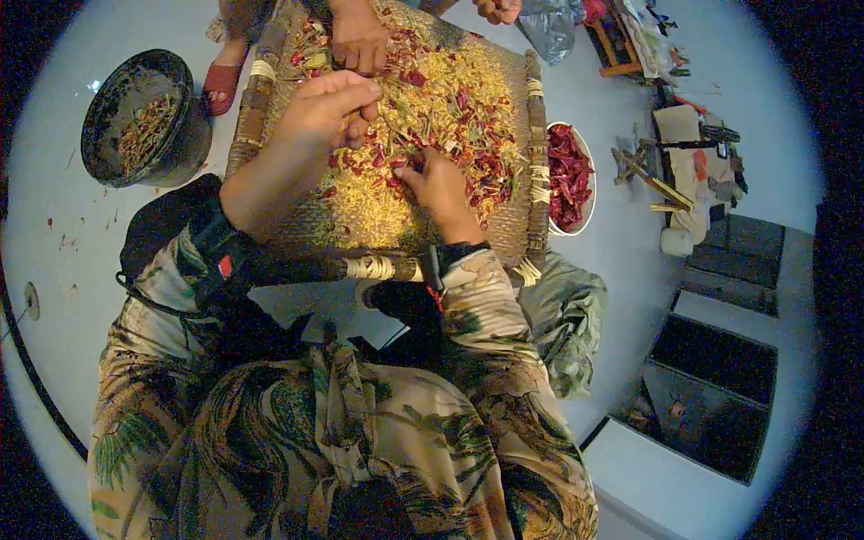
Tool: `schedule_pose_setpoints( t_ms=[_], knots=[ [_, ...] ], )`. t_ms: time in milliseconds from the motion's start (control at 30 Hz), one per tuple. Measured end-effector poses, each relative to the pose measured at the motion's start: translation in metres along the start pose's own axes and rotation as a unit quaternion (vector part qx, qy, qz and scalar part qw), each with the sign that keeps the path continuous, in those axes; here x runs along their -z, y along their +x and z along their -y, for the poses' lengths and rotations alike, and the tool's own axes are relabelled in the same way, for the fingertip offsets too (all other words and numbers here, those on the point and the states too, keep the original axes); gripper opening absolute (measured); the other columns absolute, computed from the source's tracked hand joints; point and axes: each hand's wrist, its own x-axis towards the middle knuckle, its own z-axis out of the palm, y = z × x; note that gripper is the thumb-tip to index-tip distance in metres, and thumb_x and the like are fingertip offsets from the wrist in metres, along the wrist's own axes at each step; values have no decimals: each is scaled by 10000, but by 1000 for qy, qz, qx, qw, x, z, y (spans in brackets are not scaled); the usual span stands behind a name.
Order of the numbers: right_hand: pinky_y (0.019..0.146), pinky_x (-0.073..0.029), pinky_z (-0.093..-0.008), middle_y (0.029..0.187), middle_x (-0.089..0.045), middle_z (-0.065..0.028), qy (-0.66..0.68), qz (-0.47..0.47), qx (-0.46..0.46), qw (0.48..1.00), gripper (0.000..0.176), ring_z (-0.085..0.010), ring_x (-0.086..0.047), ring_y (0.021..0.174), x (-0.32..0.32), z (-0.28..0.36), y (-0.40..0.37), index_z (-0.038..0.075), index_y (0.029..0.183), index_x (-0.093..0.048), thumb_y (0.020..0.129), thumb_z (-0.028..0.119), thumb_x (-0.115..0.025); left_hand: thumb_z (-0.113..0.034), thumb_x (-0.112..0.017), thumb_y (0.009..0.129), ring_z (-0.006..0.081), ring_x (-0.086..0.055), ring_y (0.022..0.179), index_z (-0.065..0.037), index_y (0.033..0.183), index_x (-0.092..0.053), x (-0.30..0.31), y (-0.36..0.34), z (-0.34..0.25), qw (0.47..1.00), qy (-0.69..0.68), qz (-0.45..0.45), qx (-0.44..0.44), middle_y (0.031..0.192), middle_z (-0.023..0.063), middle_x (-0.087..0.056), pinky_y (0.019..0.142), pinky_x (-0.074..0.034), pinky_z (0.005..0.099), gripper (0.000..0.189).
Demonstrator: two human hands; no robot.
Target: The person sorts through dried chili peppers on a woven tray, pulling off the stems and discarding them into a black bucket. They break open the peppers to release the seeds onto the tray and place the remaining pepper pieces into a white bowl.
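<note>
A woven tray with a lashed wooden frame (pixel 538 148) lies before me, spread with yellow chili seeds (pixel 369 205), stems and dried red chili pieces (pixel 463 97). Above its left part, my left hand (pixel 335 106) is raised with fingers curled into a pinch; whatever they hold is hidden. Lower over the tray, my right hand (pixel 441 187) has thumb and forefinger closed around a small dried red chili piece (pixel 416 164). Another person's hand (pixel 358 40) rests on the seeds at the far left, and a second hand (pixel 497 10) hovers beyond the far right corner.
Left of the tray stands a black bucket (pixel 184 135) with stems and scraps inside. To its right is a white bowl (pixel 589 202) of dried red chilies. A clear plastic bag (pixel 551 36), a pale sack (pixel 567 315) and a wooden stool (pixel 616 54) are nearby.
</note>
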Motion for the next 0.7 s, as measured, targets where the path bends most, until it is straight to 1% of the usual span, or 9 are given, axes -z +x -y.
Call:
schedule_pose_setpoints(
  t_ms=[33, 133, 200, 233, 333, 367, 433, 600, 700],
  knots=[
    [726, -480, -433, 877, -625, -225, -13, 3, -18, 1000, 433, -389, -595, 833, -5, -2, 2, 15, 963, -617, 698, 347, -700, -168, -527, 883, 30, -404, 480, -60, 855, -557, -1, 0, -1, 1000, 6, -3, 2, 627, -48, -485, 421, -293, 180, 116],
    [706, -486, -432, 847, -638, -182, 122, -15, -70, 990, 416, -383, -602, 772, -16, -22, 12, 7, 947, -613, 724, 350, -688, -166, -529, 880, 31, -408, 481, -56, 853, -560, -4, -2, -4, 999, 21, -25, 10, 614, -48, -481, 422, -290, 181, 117],
    [574, -451, -354, 791, -624, -99, 310, -34, -115, 943, 285, -260, -585, 678, -52, -63, 26, 45, 877, -597, 780, 305, -660, -170, -532, 878, 32, -408, 479, -59, 850, -560, -1, 0, 0, 1000, 17, -16, 1, 609, -48, -479, 420, -287, 181, 118],
    [507, -433, -315, 763, -617, -58, 399, -43, -135, 906, 229, -199, -577, 630, -50, -64, 28, 64, 842, -588, 808, 283, -646, -172, -533, 876, 33, -408, 478, -60, 848, -560, -2, 0, 1, 1000, 14, -10, -3, 606, -48, -478, 419, -286, 182, 119],
    [485, -395, -234, 814, -586, -12, 661, 137, -213, 706, 132, -128, -534, 647, 18, -31, 10, 101, 859, -562, 851, 227, -601, -178, -527, 876, 37, -398, 470, -61, 857, -556, -6, -1, -1, 999, 26, -19, 5, 608, -47, -479, 414, -277, 186, 122],
    [479, -391, -209, 812, -594, -43, 699, 142, -191, 674, 105, -115, -534, 639, 29, -23, 5, 91, 884, -539, 866, 190, -570, -176, -539, 871, 42, -416, 486, -65, 848, -548, -6, -2, -1, 1000, 27, -9, 7, 631, -33, -497, 429, -303, 190, 114],
    [482, -405, -218, 820, -601, -51, 706, 115, -203, 668, 110, -122, -553, 656, 36, -17, 1, 88, 894, -544, 871, 194, -560, -173, -561, 860, 52, -451, 518, -73, 831, -532, -3, -2, -3, 999, 29, 12, 12, 677, -6, -532, 459, -355, 200, 108],
    [539, -479, -244, 855, -622, -60, 718, 92, -205, 659, 125, -145, -600, 712, 53, -19, -4, 75, 941, -560, 875, 180, -541, -185, -564, 861, 47, -446, 517, -73, 830, -528, 0, 0, 1, 1000, 14, 15, 17, 677, -7, -530, 456, -349, 194, 122],
    [564, -523, -294, 827, -625, -36, 731, 28, -230, 642, 164, -152, -613, 676, 61, -38, -6, 93, 952, -571, 832, 198, -610, -191, -561, 864, 42, -430, 504, -73, 829, -526, 3, 4, 6, 1000, 12, 12, 25, 675, -11, -519, 444, -327, 186, 129]
  ],
)
